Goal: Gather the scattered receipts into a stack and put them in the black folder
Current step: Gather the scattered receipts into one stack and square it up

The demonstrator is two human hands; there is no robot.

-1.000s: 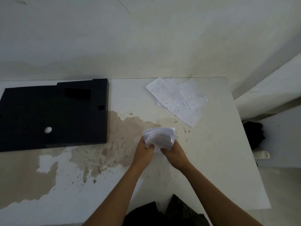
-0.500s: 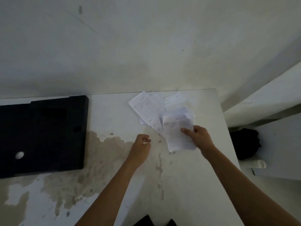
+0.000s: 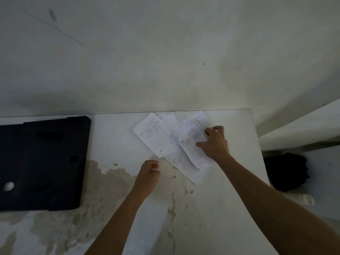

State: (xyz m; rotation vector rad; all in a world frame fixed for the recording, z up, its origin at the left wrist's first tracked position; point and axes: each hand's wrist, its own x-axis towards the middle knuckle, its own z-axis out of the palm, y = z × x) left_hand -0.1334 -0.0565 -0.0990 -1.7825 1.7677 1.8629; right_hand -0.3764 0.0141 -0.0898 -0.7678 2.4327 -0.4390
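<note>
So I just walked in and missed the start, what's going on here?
A person is gathering receipts at the far edge of the table. The right hand holds a bundle against the loose ones; the left hand is curled, holding nothing. The black folder lies to the left, no papers on it.

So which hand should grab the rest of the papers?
Right, probably. The right hand grips the receipts at their right side, so it can gather them up. The left hand is curled beside the pile, holding nothing, and is nearer the black folder.
</note>
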